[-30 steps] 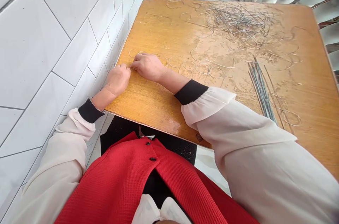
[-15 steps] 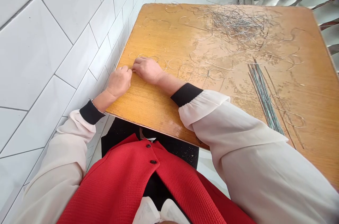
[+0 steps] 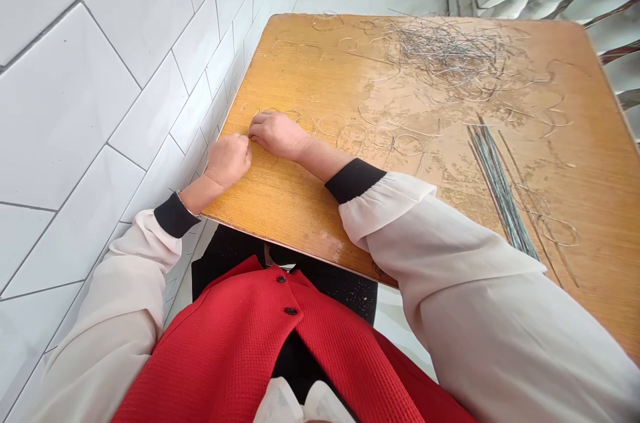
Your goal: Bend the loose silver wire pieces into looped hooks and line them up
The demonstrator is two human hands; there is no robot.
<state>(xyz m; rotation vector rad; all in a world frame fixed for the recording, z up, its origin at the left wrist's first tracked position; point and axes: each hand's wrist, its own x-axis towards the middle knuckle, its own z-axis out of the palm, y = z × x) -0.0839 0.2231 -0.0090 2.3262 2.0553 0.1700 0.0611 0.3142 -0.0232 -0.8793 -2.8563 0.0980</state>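
Observation:
Near the left edge of the wooden table (image 3: pixel 300 203), my left hand (image 3: pixel 229 160) is closed, its fingertips hidden from the camera. My right hand (image 3: pixel 278 134) lies just beside it with fingers pressed together. Their fingertips almost meet; whatever they pinch is too small to make out. Thin wire rings (image 3: pixel 331 125) lie in a row to the right of my right hand, and one thin curve shows just behind its fingers.
A tangled heap of thin wires (image 3: pixel 450 53) covers the table's far side. A bundle of straight greenish wires (image 3: pixel 503 190) lies at the right, beside a loose wire loop (image 3: pixel 560 231). A white tiled wall (image 3: pixel 75 103) borders the left side.
My left hand has shifted slightly down and right relative to my right hand, and its wrist has turned a little. The whole view has moved slightly. Wires on the table lie as before.

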